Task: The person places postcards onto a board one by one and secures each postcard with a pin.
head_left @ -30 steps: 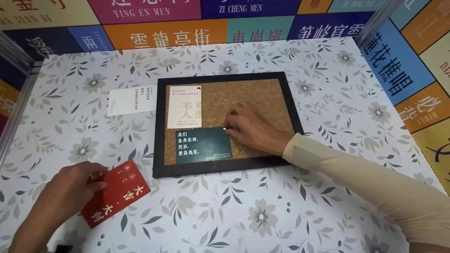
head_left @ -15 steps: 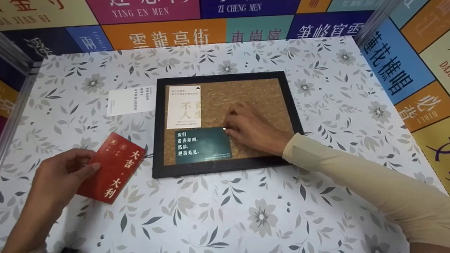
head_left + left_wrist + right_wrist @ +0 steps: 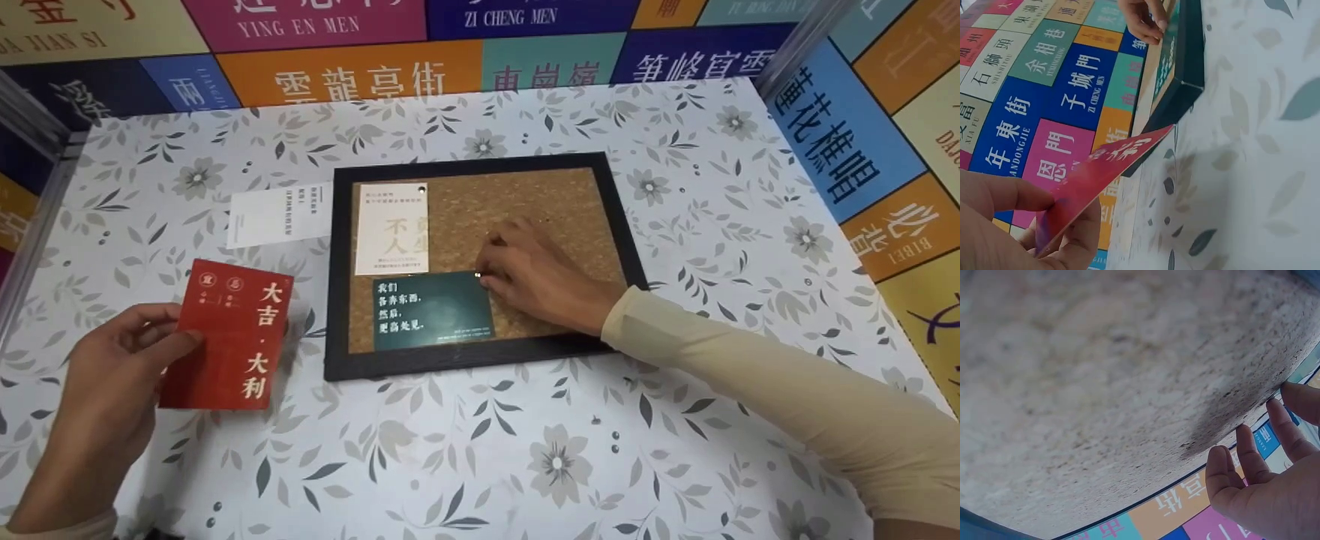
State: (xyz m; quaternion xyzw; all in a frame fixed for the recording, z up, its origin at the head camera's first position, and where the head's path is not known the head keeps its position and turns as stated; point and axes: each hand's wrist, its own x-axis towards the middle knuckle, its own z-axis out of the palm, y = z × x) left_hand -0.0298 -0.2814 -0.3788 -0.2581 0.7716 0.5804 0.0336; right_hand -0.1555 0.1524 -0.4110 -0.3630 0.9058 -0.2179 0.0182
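My left hand [image 3: 112, 382] pinches a red card [image 3: 232, 337] by its left edge, thumb on the printed face. The card is held up over the table to the left of the framed cork board [image 3: 540, 195]. In the left wrist view the red card [image 3: 1106, 174] is seen nearly edge-on. Fingertips of my right hand [image 3: 540, 281] rest on the cork, thumb and forefinger about a small shiny pin [image 3: 478, 275] at the upper right corner of a green card [image 3: 435, 311]. A white card [image 3: 392, 229] lies above it, with a round pin [image 3: 421, 190] at its top right corner.
Another white card [image 3: 277, 214] lies on the floral tablecloth [image 3: 465, 457], left of the board and touching or partly under its black frame [image 3: 341, 300]. Panels with coloured blocks of lettering [image 3: 360, 71] stand behind and at the sides.
My left hand has raised and turned the red card, so that it stands more upright and faces the head camera. The right hand keeps its place at the green card's corner.
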